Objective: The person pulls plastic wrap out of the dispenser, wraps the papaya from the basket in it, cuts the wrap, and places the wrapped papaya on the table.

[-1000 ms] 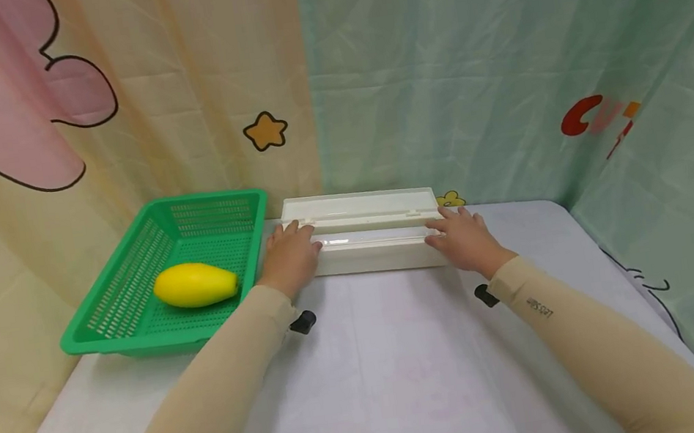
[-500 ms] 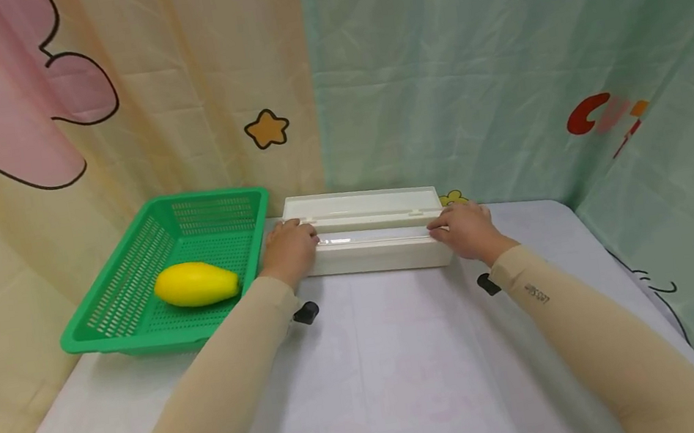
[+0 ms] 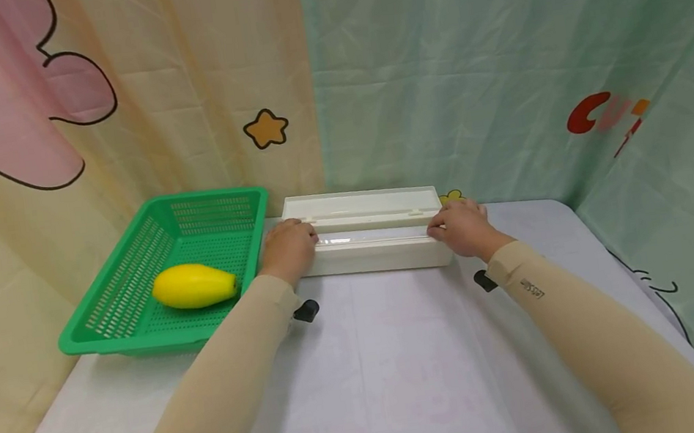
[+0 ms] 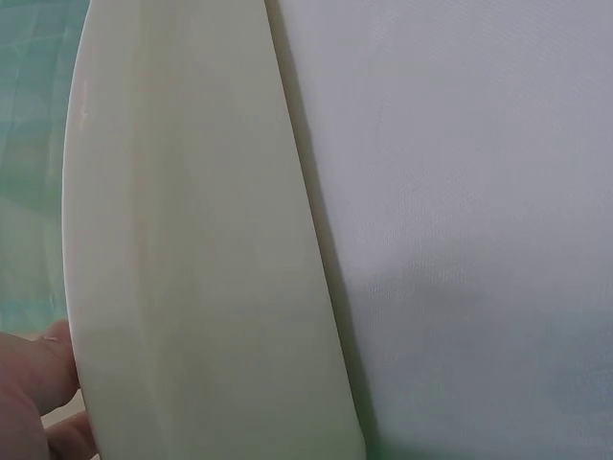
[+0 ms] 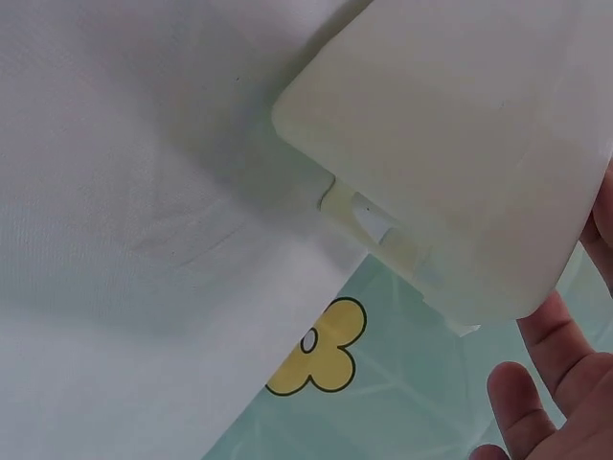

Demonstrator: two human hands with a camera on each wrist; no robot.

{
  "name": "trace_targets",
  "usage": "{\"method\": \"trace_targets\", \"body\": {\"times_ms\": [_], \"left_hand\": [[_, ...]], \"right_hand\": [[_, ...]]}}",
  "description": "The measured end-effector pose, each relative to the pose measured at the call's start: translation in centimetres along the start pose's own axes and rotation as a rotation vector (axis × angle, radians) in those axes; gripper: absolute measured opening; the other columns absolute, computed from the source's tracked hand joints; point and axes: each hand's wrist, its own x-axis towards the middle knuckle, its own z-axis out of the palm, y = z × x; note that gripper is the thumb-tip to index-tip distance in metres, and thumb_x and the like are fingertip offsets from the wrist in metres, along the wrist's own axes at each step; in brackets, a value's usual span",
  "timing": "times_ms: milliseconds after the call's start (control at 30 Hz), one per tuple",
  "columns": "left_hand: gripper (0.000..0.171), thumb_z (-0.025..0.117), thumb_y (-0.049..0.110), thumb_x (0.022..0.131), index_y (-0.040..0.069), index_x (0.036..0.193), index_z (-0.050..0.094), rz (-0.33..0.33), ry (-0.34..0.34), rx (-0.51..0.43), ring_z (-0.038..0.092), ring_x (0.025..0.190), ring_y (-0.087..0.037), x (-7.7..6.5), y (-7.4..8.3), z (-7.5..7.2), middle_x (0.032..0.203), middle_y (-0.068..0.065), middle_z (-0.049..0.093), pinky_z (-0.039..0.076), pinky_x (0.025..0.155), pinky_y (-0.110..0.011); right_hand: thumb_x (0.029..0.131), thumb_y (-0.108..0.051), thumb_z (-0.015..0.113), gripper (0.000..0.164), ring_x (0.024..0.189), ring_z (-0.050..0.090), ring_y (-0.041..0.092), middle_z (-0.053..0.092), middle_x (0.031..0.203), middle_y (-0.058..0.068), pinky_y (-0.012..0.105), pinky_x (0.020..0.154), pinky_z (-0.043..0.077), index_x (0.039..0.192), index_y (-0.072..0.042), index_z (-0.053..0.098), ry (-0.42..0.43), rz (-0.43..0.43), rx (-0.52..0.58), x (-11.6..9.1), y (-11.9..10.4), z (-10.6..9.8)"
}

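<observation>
A long white plastic wrap dispenser (image 3: 379,258) lies at the back of the table, its lid (image 3: 361,203) tipped back. Glossy clear plastic wrap (image 3: 370,235) shows along its opening. My left hand (image 3: 288,250) is at the dispenser's left end, fingers curled in and pinching at the wrap's edge. Opposite it, my right hand (image 3: 465,229) pinches with thumb and forefinger at the right end. In the left wrist view, fingertips (image 4: 59,359) meet the dispenser's top edge. The right wrist view shows fingers (image 5: 556,340) around the dispenser's end corner; the pinched film itself is hidden there.
To the left stands a green basket (image 3: 128,343) with a yellow papaya-shaped fruit (image 3: 193,285) in it, close beside my left forearm. A white cloth covers the table (image 3: 395,372). Printed curtains (image 3: 435,86) hang right behind the dispenser.
Fingers of both hands, spread over the dispenser's ends a second ago, have curled in and pinched at the wrap. The dispenser, basket and fruit have stayed in place.
</observation>
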Motion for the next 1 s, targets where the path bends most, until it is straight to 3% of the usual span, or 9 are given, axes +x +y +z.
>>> {"method": "trace_targets", "body": {"times_ms": [300, 533, 1000], "left_hand": [[0.025, 0.054, 0.018, 0.109, 0.006, 0.115, 0.075, -0.011, -0.008, -0.035, 0.062, 0.122, -0.033, 0.13, 0.05, 0.08, 0.129, -0.015, 0.067, 0.041, 0.118, -0.053], [0.027, 0.052, 0.018, 0.110, 0.004, 0.118, 0.073, -0.003, 0.009, -0.029, 0.064, 0.117, -0.032, 0.34, 0.13, -0.15, 0.125, -0.015, 0.067, 0.049, 0.111, -0.049], [0.029, 0.051, 0.021, 0.111, 0.004, 0.121, 0.072, 0.015, 0.045, -0.015, 0.064, 0.107, -0.035, 0.16, 0.43, -0.73, 0.112, -0.014, 0.070, 0.054, 0.102, -0.047]], "right_hand": [[0.111, -0.025, 0.052, 0.029, 0.142, 0.036, 0.048, 0.061, 0.137, 0.018, 0.064, 0.110, 0.029, 0.121, -0.008, 0.072, 0.057, -0.026, 0.015, 0.16, 0.27, 0.56], [0.112, -0.022, 0.050, 0.027, 0.137, 0.043, 0.045, 0.065, 0.124, 0.017, 0.060, 0.109, 0.034, 0.118, -0.005, 0.069, 0.108, -0.049, 0.041, 0.17, 0.57, 0.68], [0.112, -0.016, 0.049, 0.027, 0.117, 0.058, 0.041, 0.068, 0.115, 0.019, 0.059, 0.104, 0.045, 0.113, 0.000, 0.070, 0.161, -0.100, 0.059, -0.39, 0.50, 0.06]]}}
